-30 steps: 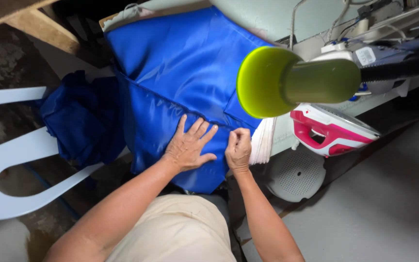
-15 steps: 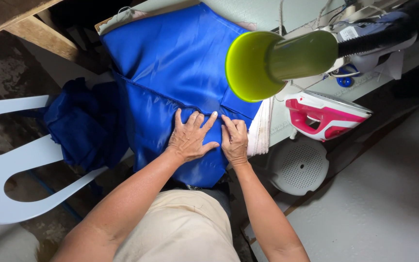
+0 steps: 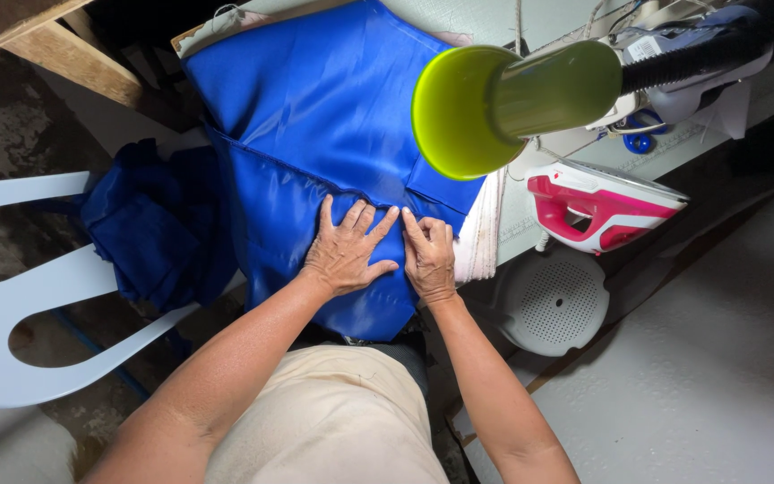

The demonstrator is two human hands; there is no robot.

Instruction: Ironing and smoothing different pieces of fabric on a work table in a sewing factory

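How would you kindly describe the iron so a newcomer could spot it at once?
Start at the bright blue satin fabric spread on the padded board. Just past its right edge, below the lime-green lamp shade, lies the pink and white clothes iron, the only pink thing there.

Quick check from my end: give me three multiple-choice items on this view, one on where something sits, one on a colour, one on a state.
1. Where is the pink and white iron?
A. On the chair
B. On the board edge, right of the hands
C. On the floor

2. What colour is the fabric under the hands?
A. Blue
B. Red
C. White

3. How is the left hand?
A. Clenched in a fist
B. Lifted clear
C. Spread flat on the fabric

Answers: 1 B, the iron rests beyond the right hand. 2 A, the cloth is bright blue. 3 C, its fingers fan out on the cloth.
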